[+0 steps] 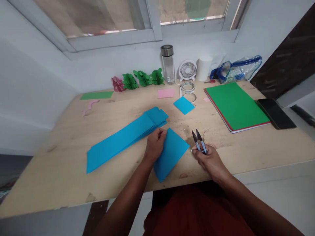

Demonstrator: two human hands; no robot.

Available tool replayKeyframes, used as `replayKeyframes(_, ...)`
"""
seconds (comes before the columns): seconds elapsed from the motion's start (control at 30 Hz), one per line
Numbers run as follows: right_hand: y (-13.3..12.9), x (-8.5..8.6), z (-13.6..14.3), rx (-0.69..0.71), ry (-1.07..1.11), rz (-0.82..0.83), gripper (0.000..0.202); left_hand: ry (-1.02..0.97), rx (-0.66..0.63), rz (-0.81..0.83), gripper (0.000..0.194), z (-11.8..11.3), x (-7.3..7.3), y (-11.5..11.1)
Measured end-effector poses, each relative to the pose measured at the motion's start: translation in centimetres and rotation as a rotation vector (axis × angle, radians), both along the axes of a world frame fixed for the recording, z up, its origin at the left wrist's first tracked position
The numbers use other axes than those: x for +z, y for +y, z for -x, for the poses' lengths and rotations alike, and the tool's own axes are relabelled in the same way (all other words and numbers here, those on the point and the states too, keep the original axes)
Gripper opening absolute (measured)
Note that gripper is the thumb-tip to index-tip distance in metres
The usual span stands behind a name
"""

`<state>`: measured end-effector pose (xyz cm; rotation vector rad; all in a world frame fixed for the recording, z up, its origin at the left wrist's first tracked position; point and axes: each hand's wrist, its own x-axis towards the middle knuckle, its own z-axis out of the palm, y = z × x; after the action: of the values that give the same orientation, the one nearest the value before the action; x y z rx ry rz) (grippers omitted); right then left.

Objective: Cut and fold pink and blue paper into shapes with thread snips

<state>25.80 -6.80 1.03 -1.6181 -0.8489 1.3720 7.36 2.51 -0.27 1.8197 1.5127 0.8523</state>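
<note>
My left hand is closed on the upper left edge of a blue paper piece, which lies near the table's front edge. In my right hand is a pair of small thread snips, its dark blades apart and pointing away from me, to the right of that paper. A stack of long blue paper strips lies to the left, with shorter blue pieces at its far end. Beyond my hands rests a separate small blue square.
Green sheets and a phone lie at the right. Along the wall stand green paper shapes, a bottle, a small fan, a white roll and a clear pouch. Tape rolls lie before the fan.
</note>
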Motion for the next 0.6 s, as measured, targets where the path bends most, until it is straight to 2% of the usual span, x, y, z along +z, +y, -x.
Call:
replayKeyframes(0.1, 0.2, -0.1, -0.8, -0.03, -0.022, -0.018, 0.028, 0.111, -0.061, -0.008, 0.028, -0.1, -0.5, 0.2)
replayKeyframes(0.2, 0.5, -0.2, -2.1, -0.072, -0.147, -0.091, 0.028, 0.291, -0.133, -0.048, 0.028, -0.3, -1.1, 0.4)
replayKeyframes(0.4, 1.4, -0.4, -3.9, -0.103, -0.32, -0.157, 0.029, 0.53, -0.216, -0.301, 0.021, -1.8, -1.4, 0.8)
replayKeyframes(0.53, 1.6, -1.0, -4.1, -0.108, -0.321, -0.154, 0.03, 0.684, -0.522, -0.363, 0.02, -3.9, -1.0, 2.0)
replayKeyframes(0.6, 1.5, -1.3, -4.1, -0.102, -0.309, -0.16, 0.03, 0.725, -0.621, -0.363, 0.02, -5.0, -0.8, 2.7)
